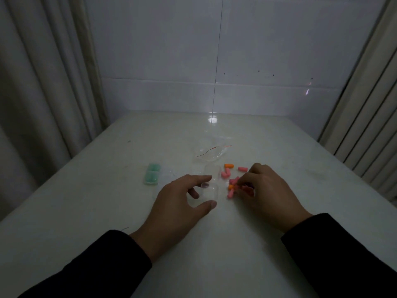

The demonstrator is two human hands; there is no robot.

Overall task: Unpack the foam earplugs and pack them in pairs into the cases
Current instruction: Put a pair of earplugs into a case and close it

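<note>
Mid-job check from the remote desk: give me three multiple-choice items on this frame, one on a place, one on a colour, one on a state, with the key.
1. Where does the green case lie?
A. left of the left hand
B. right of the right hand
C. on the plastic bag

2. What colours are the loose earplugs?
A. blue and white
B. pink and orange
C. all green

3. What is the right hand doing?
A. lying flat, away from the earplugs
B. lifting the bag
C. fingers curled down into the earplug pile

Key:
1 A: the case sits on the table beyond and left of the left hand.
2 B: pink earplugs and an orange earplug show.
3 C: the right hand has its fingertips in the pile; the empty bag lies untouched behind.
</note>
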